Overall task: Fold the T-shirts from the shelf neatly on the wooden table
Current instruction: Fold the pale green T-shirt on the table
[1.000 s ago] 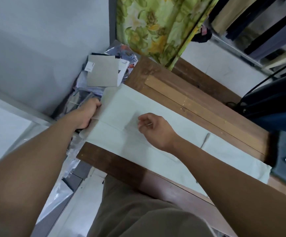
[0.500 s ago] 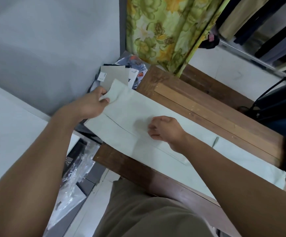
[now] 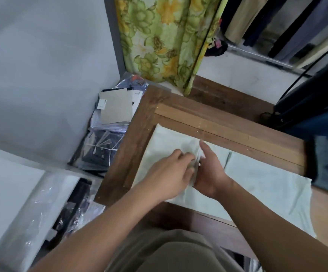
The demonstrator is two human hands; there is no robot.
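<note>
Near the wooden table's left end, pinches the turned-over flap of the pale green T-shirt, spread flat along the tabletop, with the left hand, fingers curled on cloth. Meets the right hand at the crease: thumb up, fingers hidden, grip impossible to tell. Probably skews the fold if let go unevenly, or drags the loose tail toward the dark garment. Beside the table, down on the floor: clear plastic bags packed with dark clothes, grey card on top.
</note>
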